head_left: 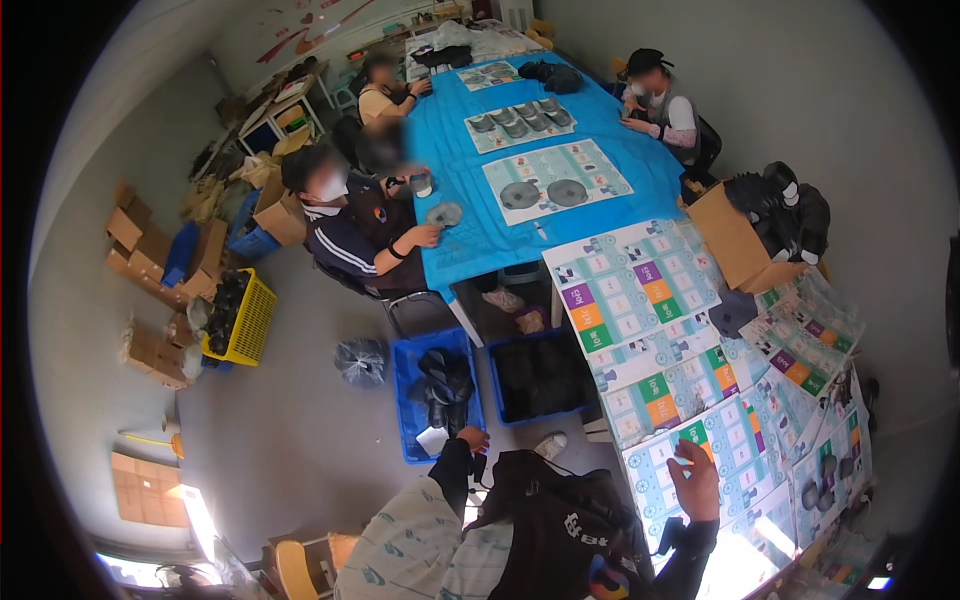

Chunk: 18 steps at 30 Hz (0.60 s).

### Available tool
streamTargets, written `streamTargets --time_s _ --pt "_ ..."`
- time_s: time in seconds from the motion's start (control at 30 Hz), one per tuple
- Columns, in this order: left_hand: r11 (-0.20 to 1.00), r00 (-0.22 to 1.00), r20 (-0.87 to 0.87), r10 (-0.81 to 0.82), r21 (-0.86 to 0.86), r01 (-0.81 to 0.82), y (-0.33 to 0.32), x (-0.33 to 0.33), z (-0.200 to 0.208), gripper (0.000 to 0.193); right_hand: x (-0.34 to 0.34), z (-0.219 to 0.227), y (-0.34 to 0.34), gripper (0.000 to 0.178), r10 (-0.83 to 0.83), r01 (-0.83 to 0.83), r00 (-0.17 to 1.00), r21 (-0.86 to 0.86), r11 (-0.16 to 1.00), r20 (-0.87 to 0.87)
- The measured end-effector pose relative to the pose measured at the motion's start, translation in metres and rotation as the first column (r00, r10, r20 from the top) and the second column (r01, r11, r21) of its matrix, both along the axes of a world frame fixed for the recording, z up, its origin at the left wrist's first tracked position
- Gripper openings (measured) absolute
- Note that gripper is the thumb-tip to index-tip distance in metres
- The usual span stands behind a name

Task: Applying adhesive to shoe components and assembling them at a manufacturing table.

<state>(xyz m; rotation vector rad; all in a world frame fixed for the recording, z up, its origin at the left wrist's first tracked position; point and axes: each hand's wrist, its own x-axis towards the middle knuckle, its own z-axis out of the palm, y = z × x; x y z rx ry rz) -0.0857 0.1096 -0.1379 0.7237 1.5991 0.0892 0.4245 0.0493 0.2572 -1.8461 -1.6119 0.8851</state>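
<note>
The left hand [473,438] is held by the near right corner of a blue crate [405,405] on the floor [300,430], in which black items [445,385] are piled beside a white piece [432,441]. Its fingers are small and shadowed, so whether anything is gripped cannot be told. The right hand [694,478] is raised over printed sheets [660,380], fingers loosely curved and parted, with nothing seen in its grasp. A second blue crate [492,385], filled with dark material, is set just right of the first. Beyond, a surface covered in blue [455,255] is shared by three seated people [345,225]; two grey ovals [566,192] are laid on a sheet there. Black shoes [785,215] are heaped in a cardboard box [728,235] at right.
</note>
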Motion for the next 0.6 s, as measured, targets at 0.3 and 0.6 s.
streamTargets --time_s 0.3,0.6 --pt "0.203 0.951 -0.164 -0.262 0.954 0.221 0.079 0.162 0.267 0.029 -0.12 0.074 0.022 0.089 0.257 0.002 0.511 0.299 0.954 -0.821" --pt "0.312 0.872 -0.169 -0.459 0.888 0.337 0.065 0.189 0.341 0.023 -0.088 0.076 0.048 0.053 0.333 -0.42 0.907 0.506 0.754 0.257"
